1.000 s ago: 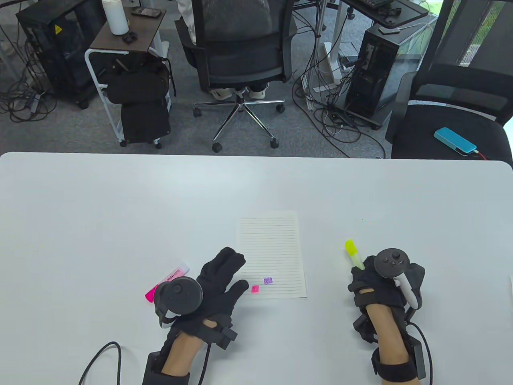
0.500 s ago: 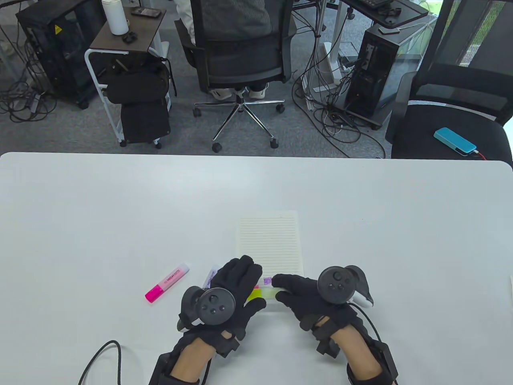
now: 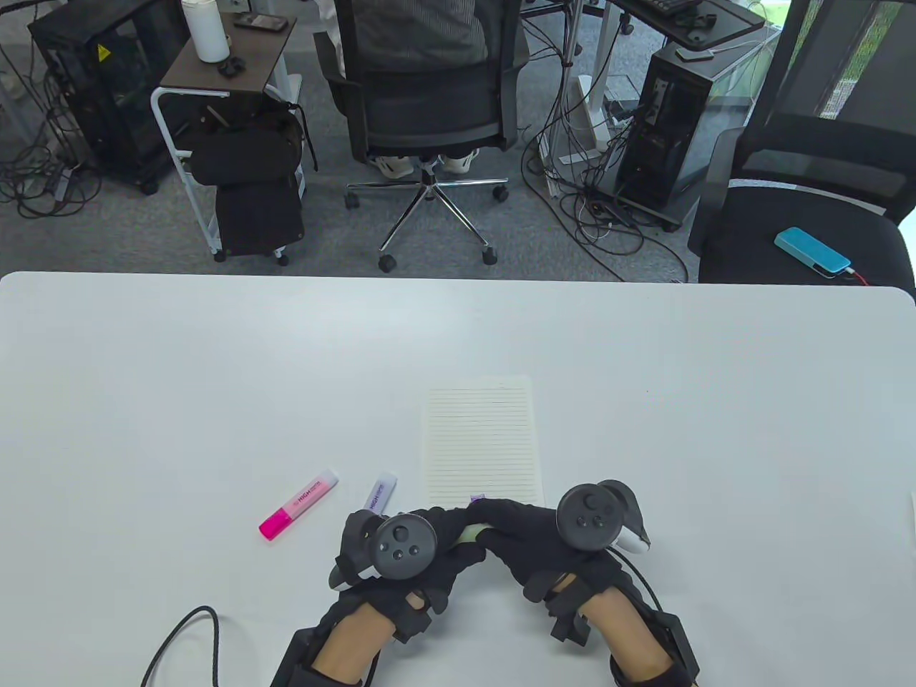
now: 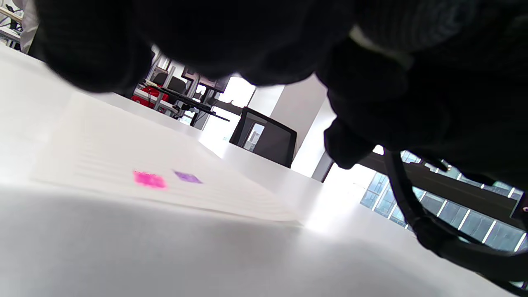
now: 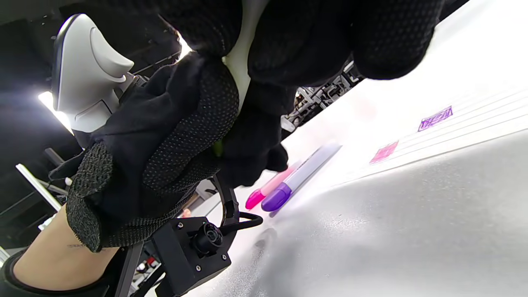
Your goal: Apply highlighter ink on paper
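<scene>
A lined paper [image 3: 483,436] lies on the white table [image 3: 215,372], with a pink mark [image 4: 149,180] and a purple mark [image 4: 187,177] near its front edge. My left hand [image 3: 447,537] and right hand [image 3: 497,526] meet just over that front edge. Both grip the yellow highlighter [image 3: 469,533], of which only a pale sliver shows between the gloves. In the right wrist view its whitish body [image 5: 243,45] runs between my right fingers [image 5: 288,45] and the left glove [image 5: 181,132]. Whether it is capped is hidden.
A pink highlighter [image 3: 298,504] and a purple highlighter [image 3: 380,493] lie capped on the table left of the paper, close to my left hand; both also show in the right wrist view [image 5: 299,175]. A black cable [image 3: 182,637] loops at the front left.
My right hand has carried the yellow highlighter from right of the paper to its front edge. My left hand has come off the paper's left side and closed on the highlighter's other end.
</scene>
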A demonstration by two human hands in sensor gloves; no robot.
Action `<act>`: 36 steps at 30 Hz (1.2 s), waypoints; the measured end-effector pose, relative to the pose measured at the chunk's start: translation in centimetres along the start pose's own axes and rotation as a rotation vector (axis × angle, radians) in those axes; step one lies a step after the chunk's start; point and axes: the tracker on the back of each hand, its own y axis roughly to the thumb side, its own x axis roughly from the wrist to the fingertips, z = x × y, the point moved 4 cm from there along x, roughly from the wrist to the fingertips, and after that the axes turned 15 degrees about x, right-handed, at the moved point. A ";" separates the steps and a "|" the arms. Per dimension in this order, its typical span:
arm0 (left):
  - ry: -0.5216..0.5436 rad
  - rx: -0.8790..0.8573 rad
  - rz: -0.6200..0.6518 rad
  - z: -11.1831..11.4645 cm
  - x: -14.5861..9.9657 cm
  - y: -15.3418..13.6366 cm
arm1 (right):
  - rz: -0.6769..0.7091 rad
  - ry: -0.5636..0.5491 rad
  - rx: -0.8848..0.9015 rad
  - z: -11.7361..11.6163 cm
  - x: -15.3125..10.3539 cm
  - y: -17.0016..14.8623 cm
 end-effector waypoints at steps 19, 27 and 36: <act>-0.231 0.114 -0.177 2.6 -0.3 -2.6 | -0.195 -0.335 -0.068 7.6 -3.6 -2.3; -0.355 0.317 -0.182 3.8 0.0 -1.6 | -0.277 -0.319 -0.048 7.7 -3.8 -3.8; -0.404 0.381 -0.194 4.0 -0.1 -1.5 | -0.328 -0.276 -0.087 6.8 -3.4 -4.3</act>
